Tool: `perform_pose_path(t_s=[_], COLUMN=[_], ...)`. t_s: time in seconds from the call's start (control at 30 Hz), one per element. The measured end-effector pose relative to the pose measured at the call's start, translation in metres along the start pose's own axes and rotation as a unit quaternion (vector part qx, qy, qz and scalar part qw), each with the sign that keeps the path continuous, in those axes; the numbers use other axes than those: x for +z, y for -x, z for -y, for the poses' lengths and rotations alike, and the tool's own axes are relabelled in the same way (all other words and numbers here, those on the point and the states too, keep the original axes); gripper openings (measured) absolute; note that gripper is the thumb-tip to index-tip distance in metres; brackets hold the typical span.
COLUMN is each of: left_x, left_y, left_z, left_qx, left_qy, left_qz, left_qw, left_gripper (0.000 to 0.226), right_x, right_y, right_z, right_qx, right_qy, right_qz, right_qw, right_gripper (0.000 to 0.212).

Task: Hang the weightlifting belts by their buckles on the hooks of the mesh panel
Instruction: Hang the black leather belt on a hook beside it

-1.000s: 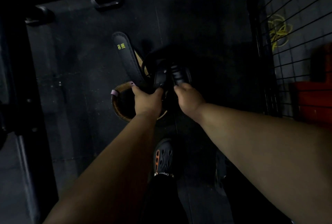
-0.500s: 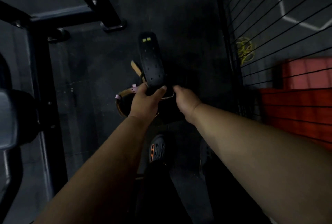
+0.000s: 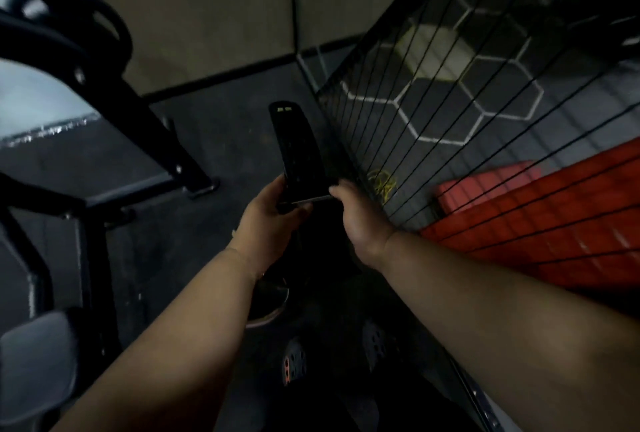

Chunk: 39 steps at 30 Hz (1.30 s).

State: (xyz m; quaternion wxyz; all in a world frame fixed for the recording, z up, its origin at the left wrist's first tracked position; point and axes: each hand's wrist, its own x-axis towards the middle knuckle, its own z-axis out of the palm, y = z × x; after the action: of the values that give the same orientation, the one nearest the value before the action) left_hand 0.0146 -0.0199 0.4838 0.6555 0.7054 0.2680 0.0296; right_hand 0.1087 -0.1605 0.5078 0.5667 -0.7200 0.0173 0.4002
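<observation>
Evidently both hands, left hand (image 3: 266,224) and right hand (image 3: 356,220), gripped the black leather weightlifting belt (image 3: 298,154) at centre frame. Fingers clamped its metal buckle (image 3: 306,201) end, likely readying it for the black wire mesh panel (image 3: 433,102) at right.

No text can be read. The black belt (image 3: 296,151) carries two small yellow-green marks near its far tip, too blurred to make out. The shoe (image 3: 293,360) shows only orange spots, no legible lettering.
</observation>
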Motion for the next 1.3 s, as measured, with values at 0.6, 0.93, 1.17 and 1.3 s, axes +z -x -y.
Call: perform_pose_path(t_s=[0.6, 0.93, 1.17, 1.3], left_x=[0.076, 0.190, 0.254, 0.271], left_y=[0.079, 0.152, 0.190, 0.210], left_z=[-0.270, -0.316, -0.329, -0.342], left_qx=[0.259, 0.249, 0.242, 0.234], left_qy=[-0.021, -0.009, -0.040, -0.142], left_qz=[0.167, 0.305, 0.385, 0.447], left_qw=[0.951, 0.919, 0.889, 0.852], left_gripper=[0.031, 0.034, 0.047, 0.047], right_x=[-0.111, -0.204, -0.264, -0.292], right_y=[0.244, 0.356, 0.410, 0.437], right_z=[0.148, 0.134, 0.107, 0.095], right_qx=[-0.231, -0.302, -0.295, -0.288], right_qy=[-0.172, -0.162, -0.164, -0.134], right_qz=[-0.108, -0.186, -0.154, -0.145], right_qw=[0.952, 0.921, 0.929, 0.937], right_gripper=[0.054, 0.050, 0.051, 0.054])
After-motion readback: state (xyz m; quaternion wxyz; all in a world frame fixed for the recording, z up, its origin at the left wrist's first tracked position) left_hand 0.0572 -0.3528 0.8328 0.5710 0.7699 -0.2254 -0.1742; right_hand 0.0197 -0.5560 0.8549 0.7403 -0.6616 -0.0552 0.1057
